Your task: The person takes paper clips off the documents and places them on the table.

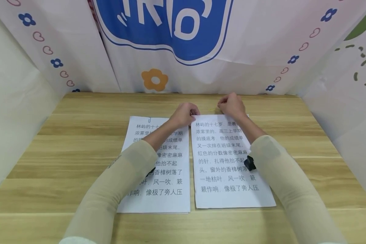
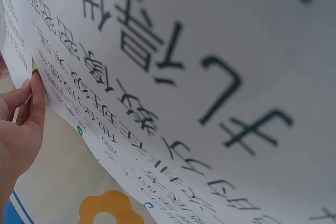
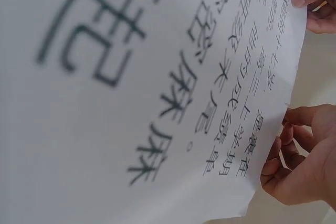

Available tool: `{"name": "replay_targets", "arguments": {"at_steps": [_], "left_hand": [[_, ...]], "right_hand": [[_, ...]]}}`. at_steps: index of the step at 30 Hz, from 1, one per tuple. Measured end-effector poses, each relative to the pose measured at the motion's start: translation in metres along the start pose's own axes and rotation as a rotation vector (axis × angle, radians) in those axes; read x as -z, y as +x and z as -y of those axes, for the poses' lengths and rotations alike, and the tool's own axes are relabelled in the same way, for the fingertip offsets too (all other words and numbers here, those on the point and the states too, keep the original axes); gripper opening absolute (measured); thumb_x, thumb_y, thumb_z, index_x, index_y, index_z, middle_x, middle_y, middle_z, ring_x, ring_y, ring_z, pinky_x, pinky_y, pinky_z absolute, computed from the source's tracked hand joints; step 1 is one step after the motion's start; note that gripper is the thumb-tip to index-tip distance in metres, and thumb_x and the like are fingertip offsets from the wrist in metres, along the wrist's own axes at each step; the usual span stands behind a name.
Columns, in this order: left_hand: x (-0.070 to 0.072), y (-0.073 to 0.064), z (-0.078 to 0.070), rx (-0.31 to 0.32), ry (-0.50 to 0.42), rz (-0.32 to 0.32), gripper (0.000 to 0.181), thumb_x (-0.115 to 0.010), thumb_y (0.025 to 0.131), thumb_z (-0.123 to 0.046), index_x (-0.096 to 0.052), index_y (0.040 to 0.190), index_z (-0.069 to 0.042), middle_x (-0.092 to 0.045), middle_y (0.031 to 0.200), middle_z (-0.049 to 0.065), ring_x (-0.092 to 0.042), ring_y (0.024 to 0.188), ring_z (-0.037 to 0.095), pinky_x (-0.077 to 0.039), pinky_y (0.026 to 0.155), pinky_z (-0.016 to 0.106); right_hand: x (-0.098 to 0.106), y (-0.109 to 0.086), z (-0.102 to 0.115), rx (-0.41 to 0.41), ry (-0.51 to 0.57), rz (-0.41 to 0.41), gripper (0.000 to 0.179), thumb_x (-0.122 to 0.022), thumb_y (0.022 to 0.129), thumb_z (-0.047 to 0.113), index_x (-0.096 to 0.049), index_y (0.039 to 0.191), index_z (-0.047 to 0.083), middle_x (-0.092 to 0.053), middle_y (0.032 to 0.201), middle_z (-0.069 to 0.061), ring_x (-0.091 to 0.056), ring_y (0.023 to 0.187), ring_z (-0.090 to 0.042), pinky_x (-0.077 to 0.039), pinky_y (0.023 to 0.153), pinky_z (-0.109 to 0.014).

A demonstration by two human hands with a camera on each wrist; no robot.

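Two stacks of printed paper lie side by side, a left stack point(image 1: 158, 203) and a right stack point(image 1: 228, 200). My left hand point(image 1: 183, 115) pinches the right stack's upper left corner, its thumb on top in the right wrist view. Something yellow point(image 2: 34, 68) shows by its fingertips in the left wrist view. Beyond the right stack's top edge, my right hand point(image 1: 232, 105) has its fingers bent, fingertips close to small yellow paper clips point(image 1: 212, 109); I cannot tell whether it holds one. A blue paper clip point(image 1: 149, 119) sits on the left stack's top edge, with a green clip point(image 2: 80, 130) farther along.
The stacks lie on a wooden table point(image 1: 64, 152), with a narrow gap between them. A white printed cloth point(image 1: 128, 71) with an orange flower hangs along the back edge. White sheets point(image 1: 332, 101) close off both sides. Dark wrist devices point(image 1: 249, 163) sit under the sleeves.
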State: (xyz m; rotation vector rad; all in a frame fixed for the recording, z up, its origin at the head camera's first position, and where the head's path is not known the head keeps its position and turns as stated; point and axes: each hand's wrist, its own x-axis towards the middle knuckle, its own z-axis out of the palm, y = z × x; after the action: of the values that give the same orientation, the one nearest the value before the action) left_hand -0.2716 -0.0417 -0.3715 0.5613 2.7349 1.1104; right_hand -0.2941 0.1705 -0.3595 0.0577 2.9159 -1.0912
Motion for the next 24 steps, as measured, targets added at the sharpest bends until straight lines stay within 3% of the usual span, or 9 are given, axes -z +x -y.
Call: {"name": "replay_targets", "arguments": {"at_steps": [16, 24], "left_hand": [[0.0004, 0.0081, -0.0022, 0.023, 0.028, -0.018, 0.026, -0.063, 0.089, 0.016, -0.073, 0.108, 0.002, -0.069, 0.103, 0.013, -0.064, 0.096, 0.024, -0.057, 0.085, 0.028], [-0.0014, 0.0095, -0.0054, 0.042, 0.089, 0.003, 0.029, -0.066, 0.091, 0.011, -0.072, 0.117, 0.001, -0.07, 0.113, 0.014, -0.065, 0.107, 0.026, -0.055, 0.097, 0.031]], "right_hand": [[0.0022, -0.0035, -0.0009, 0.049, 0.009, -0.018, 0.021, -0.068, 0.098, 0.013, -0.074, 0.114, 0.001, -0.071, 0.108, -0.017, -0.06, 0.095, -0.028, -0.047, 0.085, -0.039], [0.0001, -0.0038, 0.0004, 0.071, 0.014, -0.026, 0.021, -0.068, 0.097, 0.014, -0.074, 0.113, 0.001, -0.071, 0.105, -0.017, -0.06, 0.094, -0.028, -0.047, 0.084, -0.038]]}}
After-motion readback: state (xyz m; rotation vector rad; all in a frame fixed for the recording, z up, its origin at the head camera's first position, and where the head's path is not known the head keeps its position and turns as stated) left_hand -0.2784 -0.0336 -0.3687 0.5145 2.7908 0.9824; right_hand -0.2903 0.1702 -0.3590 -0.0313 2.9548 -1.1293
